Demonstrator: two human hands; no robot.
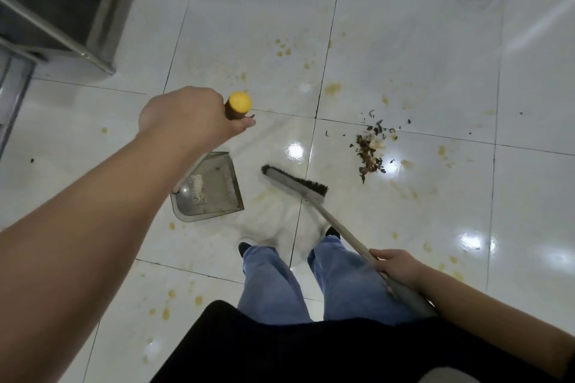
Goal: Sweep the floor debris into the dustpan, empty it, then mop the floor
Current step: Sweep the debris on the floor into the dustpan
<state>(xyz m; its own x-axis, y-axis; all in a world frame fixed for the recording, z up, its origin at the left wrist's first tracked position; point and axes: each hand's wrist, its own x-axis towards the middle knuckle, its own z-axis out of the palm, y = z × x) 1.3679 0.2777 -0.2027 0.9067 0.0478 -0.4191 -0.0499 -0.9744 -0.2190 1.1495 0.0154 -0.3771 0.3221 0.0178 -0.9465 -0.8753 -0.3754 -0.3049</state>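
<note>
Two hands grip tools, left (189, 115) round the dustpan (208, 188) handle, right (396, 267) round the broom (295, 184) stick; debris (371, 149) lies far right, so bring pan nearer, then sweep leftward in short strokes.

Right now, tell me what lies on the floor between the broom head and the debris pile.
Head view: between the broom head and the debris pile is only bare glossy tile, crossed by a dark grout line and a bright light reflection. No loose debris sits there.

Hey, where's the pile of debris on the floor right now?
In the head view, the debris pile lies on the white tile floor right of centre, beyond and right of the broom head, apart from the dustpan on the left.
</note>
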